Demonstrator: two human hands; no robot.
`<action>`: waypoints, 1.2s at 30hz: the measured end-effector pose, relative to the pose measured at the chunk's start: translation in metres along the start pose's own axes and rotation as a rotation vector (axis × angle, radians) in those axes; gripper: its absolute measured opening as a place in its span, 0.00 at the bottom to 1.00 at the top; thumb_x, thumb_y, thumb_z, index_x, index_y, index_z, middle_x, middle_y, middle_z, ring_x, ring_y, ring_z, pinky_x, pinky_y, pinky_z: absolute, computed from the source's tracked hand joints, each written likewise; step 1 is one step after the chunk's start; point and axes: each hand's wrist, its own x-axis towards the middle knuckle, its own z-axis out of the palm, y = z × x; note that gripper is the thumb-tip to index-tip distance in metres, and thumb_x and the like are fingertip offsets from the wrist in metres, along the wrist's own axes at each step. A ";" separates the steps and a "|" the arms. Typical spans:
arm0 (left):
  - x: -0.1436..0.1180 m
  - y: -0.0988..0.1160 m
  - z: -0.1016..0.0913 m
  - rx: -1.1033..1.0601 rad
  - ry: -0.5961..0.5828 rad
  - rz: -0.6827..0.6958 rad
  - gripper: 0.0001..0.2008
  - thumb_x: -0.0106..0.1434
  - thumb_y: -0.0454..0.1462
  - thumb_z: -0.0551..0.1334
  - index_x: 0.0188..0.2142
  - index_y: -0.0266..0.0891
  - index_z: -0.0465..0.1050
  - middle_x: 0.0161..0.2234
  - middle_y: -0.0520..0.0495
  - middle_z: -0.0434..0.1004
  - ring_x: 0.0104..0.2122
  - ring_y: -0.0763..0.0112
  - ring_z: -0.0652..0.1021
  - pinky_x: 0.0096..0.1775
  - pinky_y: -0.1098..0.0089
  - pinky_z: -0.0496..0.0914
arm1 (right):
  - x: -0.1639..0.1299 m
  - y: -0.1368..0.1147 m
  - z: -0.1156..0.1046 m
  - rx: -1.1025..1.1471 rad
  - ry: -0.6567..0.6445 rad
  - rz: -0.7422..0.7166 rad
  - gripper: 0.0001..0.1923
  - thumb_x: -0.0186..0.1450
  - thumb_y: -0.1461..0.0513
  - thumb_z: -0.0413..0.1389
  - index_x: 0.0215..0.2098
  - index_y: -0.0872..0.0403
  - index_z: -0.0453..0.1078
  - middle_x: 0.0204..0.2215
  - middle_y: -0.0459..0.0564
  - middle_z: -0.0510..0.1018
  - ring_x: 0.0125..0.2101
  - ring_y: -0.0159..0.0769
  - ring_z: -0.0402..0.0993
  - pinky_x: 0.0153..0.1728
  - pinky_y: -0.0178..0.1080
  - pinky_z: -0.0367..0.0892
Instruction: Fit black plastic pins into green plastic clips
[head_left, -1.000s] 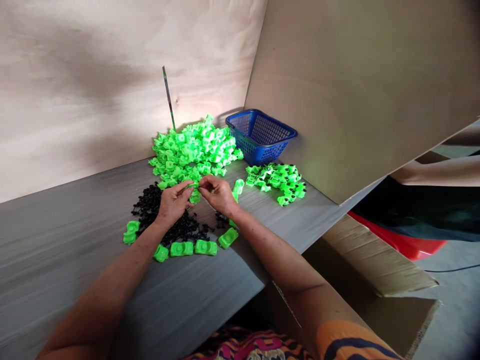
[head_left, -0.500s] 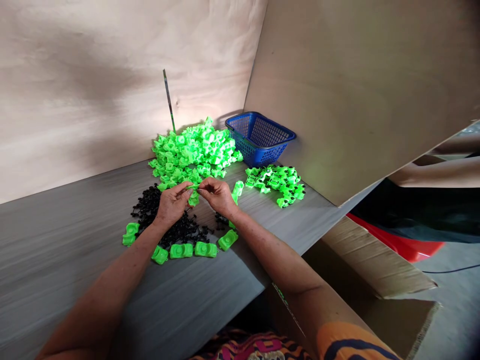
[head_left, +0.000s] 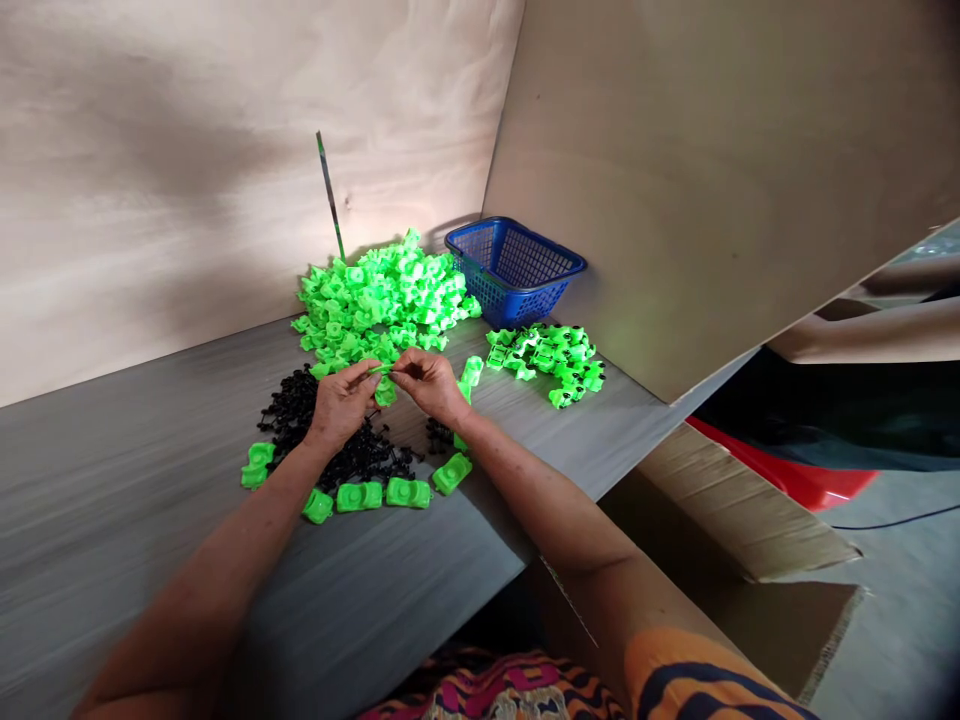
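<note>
Pinched in my left hand is a light-green plastic toy car body, seen nearly edge-on. My right hand closes its thumb and fingers on the right end of the same body; whether a small black part is also between them is hidden. Below both hands spreads a heap of black wheel axles. Around its near side lie several green car bodies without wheels. Beyond my hands rises a large pile of green car bodies.
Several green cars with black wheels lie together on the right of the grey table. Behind them stands a blue basket. Wooden panels wall the back and right. Past the right panel, a person's arm shows above a cardboard box.
The view has shifted slightly, so everything sits a little further left and up. My hands stay together on the green car body, with only a small finger movement.
</note>
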 end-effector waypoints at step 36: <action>0.004 0.007 -0.005 -0.149 0.029 -0.247 0.30 0.50 0.27 0.67 0.55 0.31 0.76 0.23 0.56 0.74 0.21 0.71 0.79 0.21 0.73 0.77 | -0.014 -0.050 -0.027 -1.272 -0.631 0.240 0.15 0.67 0.68 0.52 0.46 0.61 0.79 0.44 0.67 0.82 0.53 0.55 0.75 0.54 0.50 0.58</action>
